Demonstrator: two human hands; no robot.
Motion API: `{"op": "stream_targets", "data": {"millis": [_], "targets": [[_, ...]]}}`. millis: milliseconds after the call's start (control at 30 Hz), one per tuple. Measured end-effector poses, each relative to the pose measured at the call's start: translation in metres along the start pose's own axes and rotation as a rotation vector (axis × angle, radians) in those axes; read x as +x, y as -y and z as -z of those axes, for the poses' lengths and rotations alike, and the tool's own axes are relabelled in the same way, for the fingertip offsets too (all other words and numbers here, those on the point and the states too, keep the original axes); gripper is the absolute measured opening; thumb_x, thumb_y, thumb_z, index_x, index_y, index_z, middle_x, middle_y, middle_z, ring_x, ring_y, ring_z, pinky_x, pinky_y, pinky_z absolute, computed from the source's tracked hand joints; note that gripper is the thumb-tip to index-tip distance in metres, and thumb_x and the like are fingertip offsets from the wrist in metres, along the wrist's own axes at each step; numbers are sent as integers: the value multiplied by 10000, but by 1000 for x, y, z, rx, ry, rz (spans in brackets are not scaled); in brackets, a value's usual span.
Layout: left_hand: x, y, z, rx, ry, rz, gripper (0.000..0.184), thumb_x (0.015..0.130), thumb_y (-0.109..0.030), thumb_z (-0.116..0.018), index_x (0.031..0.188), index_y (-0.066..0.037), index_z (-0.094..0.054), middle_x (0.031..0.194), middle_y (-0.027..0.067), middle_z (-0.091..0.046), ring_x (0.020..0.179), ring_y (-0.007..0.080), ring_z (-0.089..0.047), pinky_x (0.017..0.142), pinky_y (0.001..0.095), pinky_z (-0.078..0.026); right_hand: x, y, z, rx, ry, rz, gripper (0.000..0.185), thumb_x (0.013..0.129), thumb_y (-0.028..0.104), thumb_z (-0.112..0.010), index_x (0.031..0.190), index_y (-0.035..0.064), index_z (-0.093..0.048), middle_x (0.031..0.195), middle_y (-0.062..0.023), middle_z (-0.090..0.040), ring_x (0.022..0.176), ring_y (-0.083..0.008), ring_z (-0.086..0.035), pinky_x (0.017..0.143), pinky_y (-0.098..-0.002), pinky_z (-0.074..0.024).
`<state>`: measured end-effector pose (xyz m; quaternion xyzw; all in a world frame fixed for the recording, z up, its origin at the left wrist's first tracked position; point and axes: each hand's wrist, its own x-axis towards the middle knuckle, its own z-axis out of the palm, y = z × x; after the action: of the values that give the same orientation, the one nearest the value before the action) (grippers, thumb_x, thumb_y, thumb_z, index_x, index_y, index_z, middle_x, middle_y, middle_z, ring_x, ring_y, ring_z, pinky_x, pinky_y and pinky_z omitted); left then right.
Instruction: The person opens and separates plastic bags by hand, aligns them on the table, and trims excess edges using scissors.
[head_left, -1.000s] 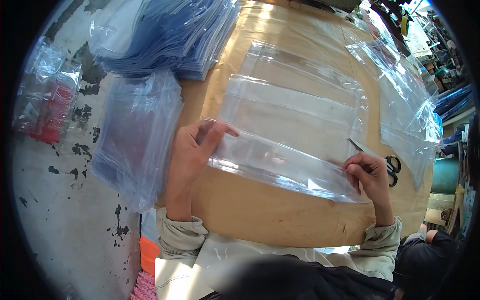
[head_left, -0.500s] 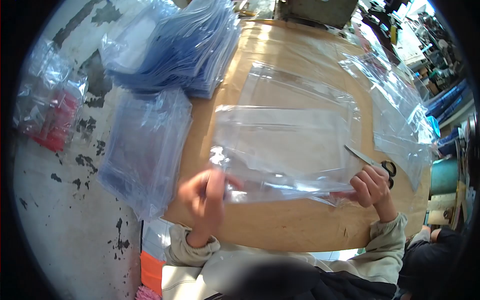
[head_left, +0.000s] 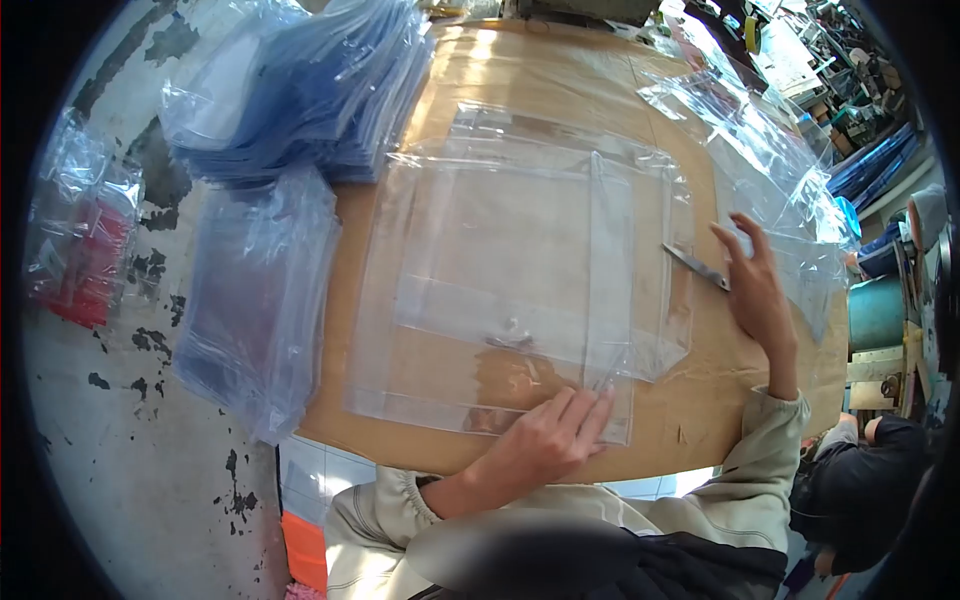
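Note:
A clear plastic bag lies spread over another clear plastic sheet on the brown-covered table. My left hand is at the bag's near right corner, its fingers together and closed on the edge. Over to the right, my right hand is open, thumb and fingers apart, above the handle end of a pair of scissors. The blades point left toward the plastic; the hand covers the black handles.
A tall stack of bluish plastic sleeves stands at the back left, with a lower pile before it. Loose clear sheets lie at the right. Bags with red contents are far left. A person in dark clothes is at the right.
The bag, raised between both hands before, now lies flat. My left hand has moved right to its near corner. My right hand has let go and moved up to the scissors.

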<state>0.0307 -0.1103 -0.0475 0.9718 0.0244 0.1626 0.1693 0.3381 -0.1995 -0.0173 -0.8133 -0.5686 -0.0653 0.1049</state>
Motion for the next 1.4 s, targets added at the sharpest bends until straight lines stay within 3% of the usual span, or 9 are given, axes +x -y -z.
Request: {"op": "stream_targets", "data": {"millis": [167,333,467,500,600,733,933,1100,1400], "targets": [[6,13,12,-197,104,21,677,701,-213,-732,1262,69,-478,996,123,-516,898,232,-557,813,303,-478,-72,-25,12,138,81,-150,465,832,-63,-514,1280,60,-498,1288,-187,-427,1165,-372,-456,948,-420,-414],[9,5,3,-202,-63,132,687,702,-208,-759,1270,64,-485,980,123,-516,861,237,-553,757,307,-489,-119,5,19,-49,66,-241,495,861,2,-533,1347,67,-464,1171,-184,-478,1035,-335,-515,897,-387,-419],[12,1,-2,-170,-178,200,715,676,-221,-798,1263,64,-504,958,120,-511,800,215,-546,691,299,-497,-138,27,37,199,187,-538,555,823,-28,-578,1355,58,-445,1002,-168,-578,849,-332,-565,783,-380,-459],[12,1,-2,-153,-184,205,722,668,-224,-805,1260,63,-508,957,120,-509,794,212,-547,684,298,-498,-161,12,27,289,115,-347,651,787,41,-667,1377,12,-392,904,-147,-594,758,-280,-585,709,-341,-468],[15,1,-1,-112,-192,219,739,651,-232,-821,1255,64,-514,952,120,-505,786,207,-547,665,295,-499,-181,66,41,1333,25,-848,772,760,150,-734,1391,-34,-330,865,-129,-585,760,-228,-583,691,-296,-460],[22,-2,-1,-89,-168,233,741,650,-229,-822,1251,74,-512,946,124,-501,791,215,-545,645,292,-499,-206,142,20,2195,-63,-841,587,752,322,-723,1155,-15,-460,788,-79,-512,769,-201,-533,712,-310,-466],[30,-5,-5,-49,-163,206,731,647,-218,-821,1241,81,-518,944,127,-500,793,223,-543,639,294,-499,-213,166,22,1909,280,-1027,372,779,240,-711,948,-29,-517,704,-73,-526,622,-133,-504,582,-247,-420],[32,-7,-9,-15,-165,227,717,640,-224,-821,1231,64,-536,932,121,-506,783,218,-544,634,291,-501,-218,176,15,1613,237,-1063,306,756,137,-763,935,-26,-575,609,-11,-555,506,-40,-465,469,-188,-327],[33,-7,-14,20,-188,223,708,632,-237,-822,1225,39,-553,910,107,-513,753,208,-544,603,292,-500,-216,183,12,1412,189,-1124,264,738,116,-771,903,0,-601,522,48,-501,458,-1,-403,430,-179,-267]]}}
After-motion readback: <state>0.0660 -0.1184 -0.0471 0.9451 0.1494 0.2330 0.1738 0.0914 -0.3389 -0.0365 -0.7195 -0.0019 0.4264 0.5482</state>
